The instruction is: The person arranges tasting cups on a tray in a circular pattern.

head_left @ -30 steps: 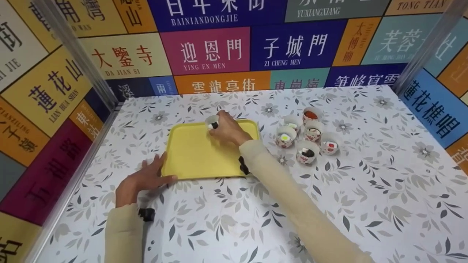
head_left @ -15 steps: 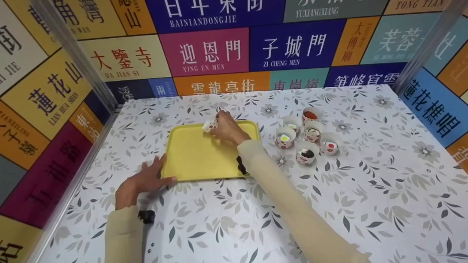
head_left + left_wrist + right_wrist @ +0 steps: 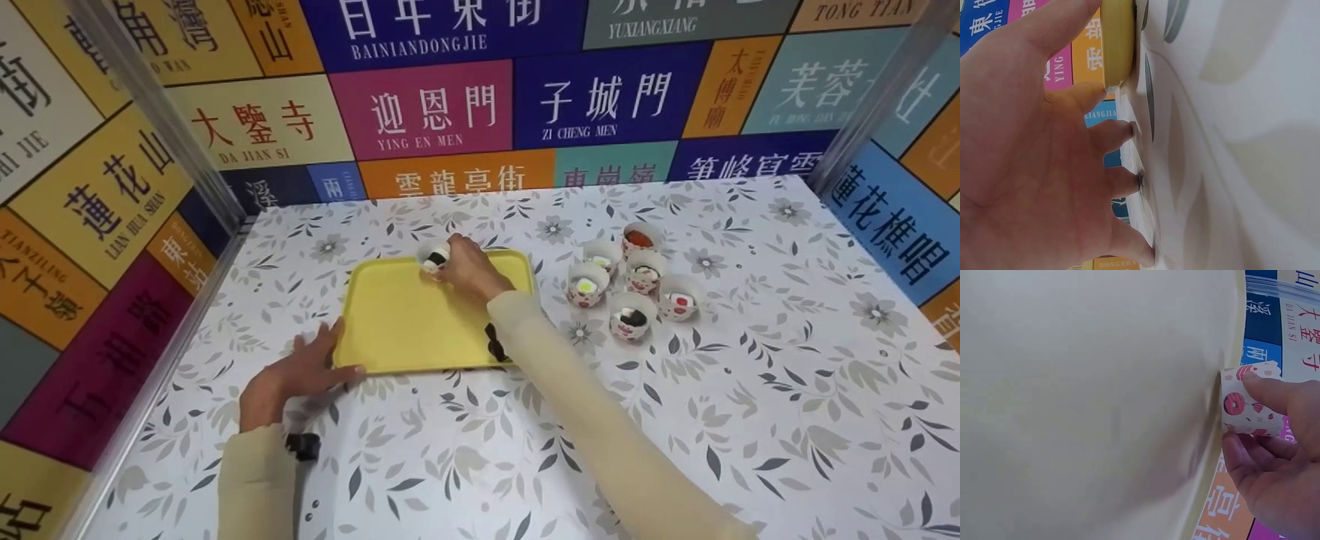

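In the head view a yellow tray (image 3: pixel 424 330) lies on the patterned tabletop. My left hand (image 3: pixel 300 365) rests at its near left corner, thumb along the front edge and fingers spread on the left side. The left wrist view shows thumb and index finger at the tray corner (image 3: pixel 1117 45), the other fingertips down at the tabletop. At the tray's far edge my right hand (image 3: pixel 472 266) grips a paper cupcake cup (image 3: pixel 433 261) holding something white with a dark band. In the right wrist view thumb and fingers pinch the donut-printed cup (image 3: pixel 1247 402), its base right at the tray surface.
Right of the tray several similar paper cups stand grouped, among them one with red-orange contents (image 3: pixel 638 238), one with a yellow-centred piece (image 3: pixel 587 286) and one with dark contents (image 3: pixel 630 317). Sign-printed panels (image 3: pixel 420 105) wall the table's back and sides.
The cup in my right hand tilted, hiding its contents, then came back so its dark-banded filling shows again over the tray's far edge. The left hand stays at the tray corner.
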The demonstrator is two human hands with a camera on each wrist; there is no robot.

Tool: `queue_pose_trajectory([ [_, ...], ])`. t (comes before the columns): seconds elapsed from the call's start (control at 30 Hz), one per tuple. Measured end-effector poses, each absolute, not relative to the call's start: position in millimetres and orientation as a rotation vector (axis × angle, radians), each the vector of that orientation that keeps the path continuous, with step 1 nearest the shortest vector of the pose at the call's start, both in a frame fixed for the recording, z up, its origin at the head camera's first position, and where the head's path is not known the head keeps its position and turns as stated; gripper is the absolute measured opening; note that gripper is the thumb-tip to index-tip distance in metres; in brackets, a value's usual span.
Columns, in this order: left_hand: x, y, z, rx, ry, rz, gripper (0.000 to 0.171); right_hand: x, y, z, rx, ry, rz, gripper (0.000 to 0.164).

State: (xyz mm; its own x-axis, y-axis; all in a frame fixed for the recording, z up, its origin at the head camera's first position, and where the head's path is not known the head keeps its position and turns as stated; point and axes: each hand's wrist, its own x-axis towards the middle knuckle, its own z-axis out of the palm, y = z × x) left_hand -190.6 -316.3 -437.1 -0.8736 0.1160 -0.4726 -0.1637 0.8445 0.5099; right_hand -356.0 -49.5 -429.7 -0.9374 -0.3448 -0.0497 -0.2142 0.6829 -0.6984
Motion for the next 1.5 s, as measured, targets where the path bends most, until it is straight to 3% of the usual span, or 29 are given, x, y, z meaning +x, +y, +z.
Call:
queue_pose_trajectory([
  [0.23, -190.5, -313.6, -440.9, -0.042, 2.513, 0.773, 0.11, -356.6, -48.7, -434.4, -0.517, 2.749, -1.07, 0.05],
  [0.53, -190.5, -313.6, -439.5, -0.031, 2.527, 0.745, 0.111, -359.1, -33.0, -423.0, -0.468, 2.714, -1.041, 0.067],
  [1.03, -187.9, -315.5, -435.9, -0.021, 2.525, 0.719, 0.111, -345.0, 5.8, -388.8, -0.57, 2.777, -1.021, 0.052],
  [1.5, -188.9, -314.1, -435.6, -0.009, 2.522, 0.742, 0.113, -314.6, 48.1, -362.4, -0.542, 2.773, -1.097, 0.057],
])
